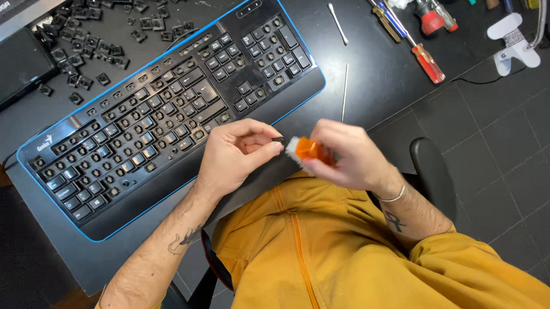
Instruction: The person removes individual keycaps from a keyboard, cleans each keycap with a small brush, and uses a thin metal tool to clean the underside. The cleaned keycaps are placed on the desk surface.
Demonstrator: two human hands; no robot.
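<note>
At frame centre, just below the black keyboard, my left hand pinches a small black keycap between thumb and fingertips. My right hand is closed around an orange brush, its white bristles touching the keycap. Loose keycaps lie upper left, screwdrivers upper right.

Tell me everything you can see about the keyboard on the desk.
The keyboard is a black full-size board with a glowing blue edge, lying diagonally across the dark desk. Most of its keycaps are off, exposing rows of small switch stems; loose keycaps lie piled beyond its top edge. It looks like plastic, with a smooth palm rest along the near side. The left hand hovers over its near edge.
</note>
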